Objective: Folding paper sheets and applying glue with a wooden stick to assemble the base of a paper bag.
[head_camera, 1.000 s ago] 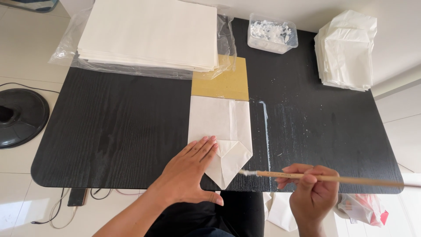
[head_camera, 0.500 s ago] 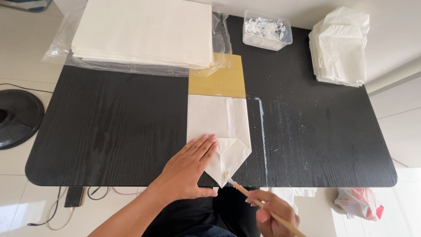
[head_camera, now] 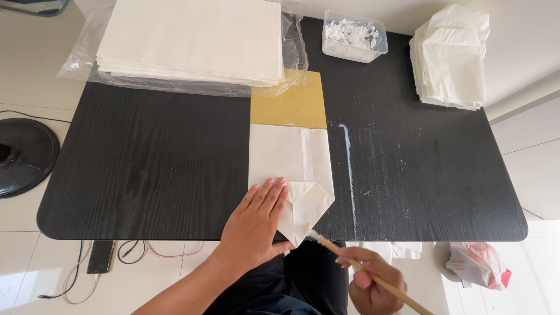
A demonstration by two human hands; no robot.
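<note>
At lower centre, my left hand is pressing flat the folded paper bag; my right hand is gripping a brush, gluing its tip; flap unsealed.

One folded paper bag under the fingers, one brush, two paper stacks, one glue tub, one cardboard sheet.

I see a black wood-grain table streaked with white smears at centre right. The folded paper bag at centre is white, on a mustard-yellow card. The brush at lower right has a tan wooden handle and a whitish tip.
</note>
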